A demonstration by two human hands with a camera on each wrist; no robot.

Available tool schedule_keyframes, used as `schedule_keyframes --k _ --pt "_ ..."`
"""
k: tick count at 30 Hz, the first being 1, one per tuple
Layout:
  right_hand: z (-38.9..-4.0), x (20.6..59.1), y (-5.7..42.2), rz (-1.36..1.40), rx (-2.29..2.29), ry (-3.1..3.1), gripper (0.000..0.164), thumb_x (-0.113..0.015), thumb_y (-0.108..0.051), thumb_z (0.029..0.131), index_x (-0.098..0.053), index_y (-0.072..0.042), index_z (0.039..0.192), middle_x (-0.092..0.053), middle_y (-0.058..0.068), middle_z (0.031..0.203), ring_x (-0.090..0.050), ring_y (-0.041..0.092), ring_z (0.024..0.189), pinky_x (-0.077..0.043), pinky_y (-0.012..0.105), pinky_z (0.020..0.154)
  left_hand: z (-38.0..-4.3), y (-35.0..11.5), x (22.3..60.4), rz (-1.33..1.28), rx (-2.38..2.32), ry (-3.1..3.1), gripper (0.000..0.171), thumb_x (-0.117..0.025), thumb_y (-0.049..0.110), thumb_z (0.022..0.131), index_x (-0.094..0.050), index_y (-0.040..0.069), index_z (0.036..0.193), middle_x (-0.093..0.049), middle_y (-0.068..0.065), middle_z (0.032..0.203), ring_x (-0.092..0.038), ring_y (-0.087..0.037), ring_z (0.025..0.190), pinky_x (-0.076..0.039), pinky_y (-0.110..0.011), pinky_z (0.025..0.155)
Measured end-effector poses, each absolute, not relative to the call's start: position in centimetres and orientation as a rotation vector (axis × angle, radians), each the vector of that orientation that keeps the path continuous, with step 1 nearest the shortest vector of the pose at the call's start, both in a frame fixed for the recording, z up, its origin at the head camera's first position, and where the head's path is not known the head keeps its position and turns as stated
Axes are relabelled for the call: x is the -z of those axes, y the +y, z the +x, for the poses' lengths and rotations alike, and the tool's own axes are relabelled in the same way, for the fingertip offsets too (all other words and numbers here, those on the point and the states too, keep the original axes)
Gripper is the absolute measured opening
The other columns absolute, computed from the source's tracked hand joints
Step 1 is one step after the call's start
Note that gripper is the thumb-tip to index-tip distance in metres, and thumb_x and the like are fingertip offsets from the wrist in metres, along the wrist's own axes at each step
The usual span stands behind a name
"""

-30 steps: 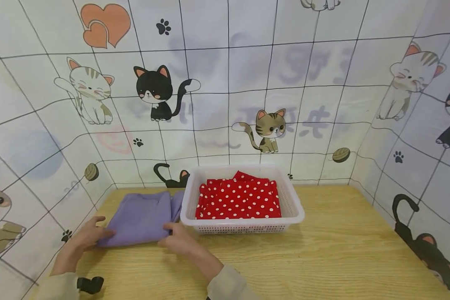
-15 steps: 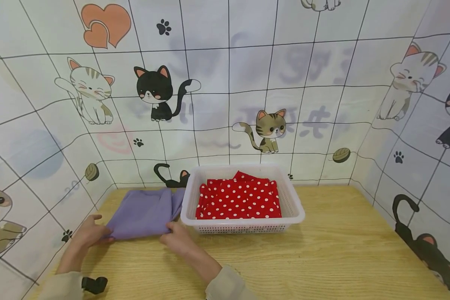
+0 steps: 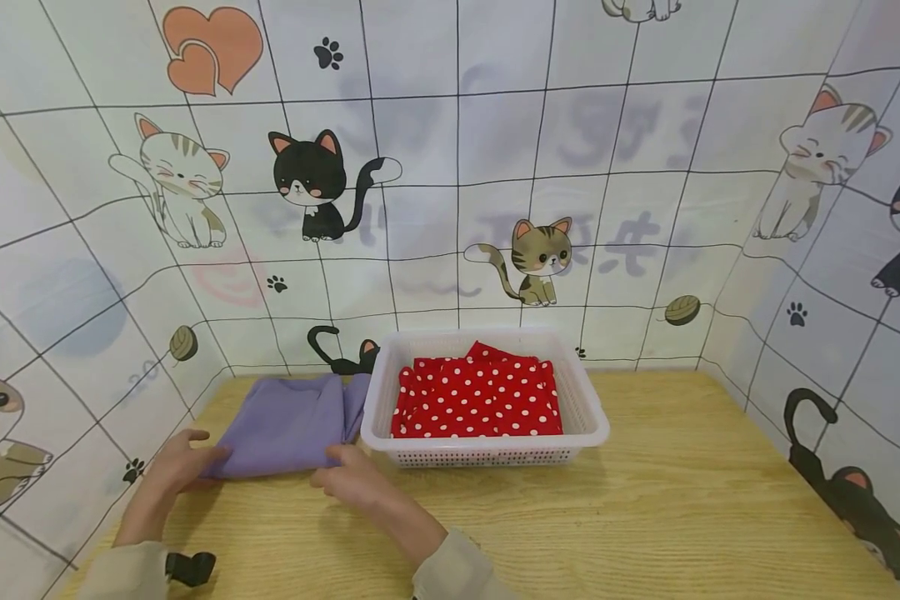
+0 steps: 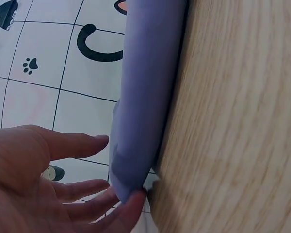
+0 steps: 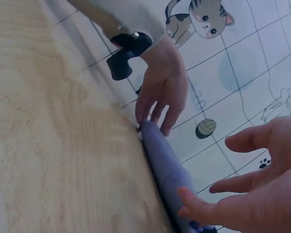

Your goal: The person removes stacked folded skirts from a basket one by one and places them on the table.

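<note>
A folded purple garment (image 3: 288, 425) lies on the wooden table (image 3: 645, 500) at the left, against a white basket (image 3: 487, 454). My left hand (image 3: 176, 467) rests at its near left corner, and the left wrist view shows the fingers (image 4: 87, 191) nearly straight, with their tips touching the purple fold (image 4: 145, 97). At the near right corner my right hand (image 3: 352, 482) lies with its fingers (image 5: 218, 206) spread and loose, one tip against the purple edge (image 5: 165, 165). Neither hand grips the cloth. The left hand (image 5: 162, 92) also shows in the right wrist view.
The white perforated basket holds a folded red cloth with white dots (image 3: 478, 400). Walls covered in cat-print sheeting stand close behind and on both sides. A black wrist mount (image 3: 190, 568) sits on my left sleeve. Bare table stretches to the right of the basket.
The purple garment has slid a little away from me, toward the back wall. Both hands followed its near edge; the right hand then drew slightly back and left.
</note>
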State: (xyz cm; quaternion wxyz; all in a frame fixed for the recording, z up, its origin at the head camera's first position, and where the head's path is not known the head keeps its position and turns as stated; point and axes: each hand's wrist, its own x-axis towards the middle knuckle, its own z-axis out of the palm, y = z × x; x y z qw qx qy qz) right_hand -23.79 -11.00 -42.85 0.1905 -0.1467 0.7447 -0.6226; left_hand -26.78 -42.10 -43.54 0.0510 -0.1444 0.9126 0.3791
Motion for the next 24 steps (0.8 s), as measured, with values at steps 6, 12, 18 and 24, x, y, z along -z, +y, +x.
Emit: schedule_keyframes --k 6,12,18,24 --pt "-23.2 40.7 -10.6 -0.498 1.595 2.199 0.061 -0.07 -0.024 0.089 -0.058 -0.003 0.145 -0.059 0.007 0.149 -0.054 0.027 0.139 -0.044 0.045 0.117 -26.4 -41.5 42.2 -0.413 -0.88 2.981 0.073 -0.059 0.037 0.1 -0.039 -0.019 0.142 -0.049 -0.046 0.137 -0.055 -0.06 0.119 -0.054 -0.059 0.09" --pt "-23.1 37.9 -8.2 -0.638 1.615 2.218 0.048 -0.068 -0.026 0.093 -0.066 -0.013 0.138 -0.063 0.002 0.144 -0.062 0.023 0.129 -0.054 0.041 0.104 -26.0 -38.9 39.5 -0.285 -0.874 3.083 0.067 -0.055 0.041 0.104 -0.044 -0.013 0.143 -0.054 -0.042 0.137 -0.053 -0.06 0.122 -0.05 -0.064 0.093" --pt "-23.5 35.1 -4.3 -0.737 1.757 2.211 0.042 -0.062 -0.025 0.098 -0.065 -0.014 0.138 -0.06 0.003 0.146 -0.057 0.028 0.136 -0.053 0.049 0.105 -24.9 -34.5 36.6 -0.103 -0.988 3.163 0.059 -0.06 0.036 0.103 -0.049 -0.005 0.144 -0.057 -0.038 0.137 -0.057 -0.056 0.124 -0.052 -0.062 0.095" --pt "-23.7 33.3 0.2 -0.768 1.812 2.315 0.04 -0.061 -0.02 0.101 -0.062 -0.015 0.141 -0.059 0.003 0.145 -0.059 0.029 0.132 -0.057 0.045 0.101 -24.1 -29.3 33.7 0.024 -1.16 3.192 0.054 -0.062 0.037 0.103 -0.055 0.002 0.142 -0.061 -0.032 0.137 -0.061 -0.05 0.126 -0.053 -0.06 0.099"
